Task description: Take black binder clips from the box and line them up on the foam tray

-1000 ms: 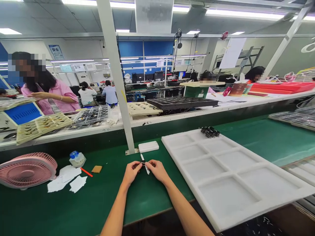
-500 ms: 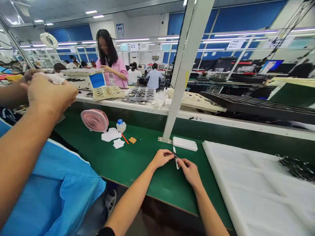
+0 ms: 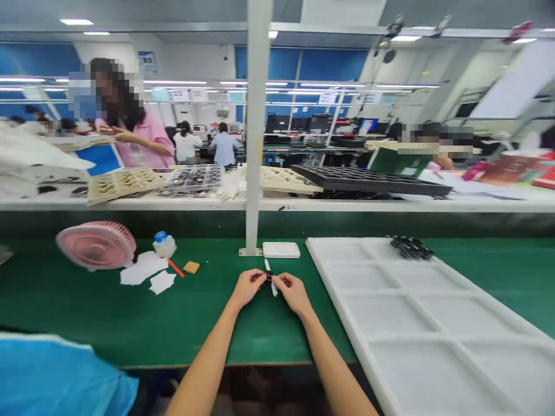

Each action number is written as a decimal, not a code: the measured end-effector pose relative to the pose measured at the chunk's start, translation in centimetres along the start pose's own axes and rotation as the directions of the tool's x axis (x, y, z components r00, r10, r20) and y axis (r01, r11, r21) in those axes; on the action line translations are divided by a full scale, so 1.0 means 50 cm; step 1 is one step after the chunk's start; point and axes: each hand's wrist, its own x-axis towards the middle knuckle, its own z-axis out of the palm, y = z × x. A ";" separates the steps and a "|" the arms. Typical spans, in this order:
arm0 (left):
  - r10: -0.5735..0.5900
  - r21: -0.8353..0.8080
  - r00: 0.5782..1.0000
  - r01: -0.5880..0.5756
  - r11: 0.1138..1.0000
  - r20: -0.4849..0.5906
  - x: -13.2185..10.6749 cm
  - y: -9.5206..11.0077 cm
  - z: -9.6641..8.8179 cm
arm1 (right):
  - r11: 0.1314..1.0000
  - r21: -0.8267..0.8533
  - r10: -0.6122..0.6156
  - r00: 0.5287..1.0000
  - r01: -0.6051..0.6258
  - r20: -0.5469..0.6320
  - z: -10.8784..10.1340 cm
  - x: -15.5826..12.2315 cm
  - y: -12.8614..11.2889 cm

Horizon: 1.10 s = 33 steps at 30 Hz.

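The left hand (image 3: 247, 287) and right hand (image 3: 295, 292) meet near the middle of the bench, and each grip is closed, fingertips pinching a small black part (image 3: 269, 278) from either side. A narrow white strip (image 3: 267, 265) shows above and below that part, though the fingers hide how the two join. The pinched part sits just in front of a white case (image 3: 281, 249) and close to the foot of a metal post (image 3: 254, 127). To the right lies a large white foam tray (image 3: 390, 312) with shallow compartments, and a heap of black clips (image 3: 410, 247) sits on its far edge. To the left, on the green bench (image 3: 87, 312), are a tan sponge (image 3: 191, 267), an orange stick (image 3: 176, 268), loose paper (image 3: 143, 269), a small bottle (image 3: 165, 245) and a pink fan (image 3: 96, 245). A blue sleeve (image 3: 56, 375) enters at the near left. Beyond the far shelf (image 3: 277, 204), which holds parts trays, a co-worker in pink (image 3: 150, 144) stands at left.
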 end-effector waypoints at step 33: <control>0.022 0.058 1.000 -0.022 0.998 0.003 0.015 0.029 -0.011 | 0.836 -0.545 -0.135 0.986 0.062 -0.096 0.023 -0.005 -0.020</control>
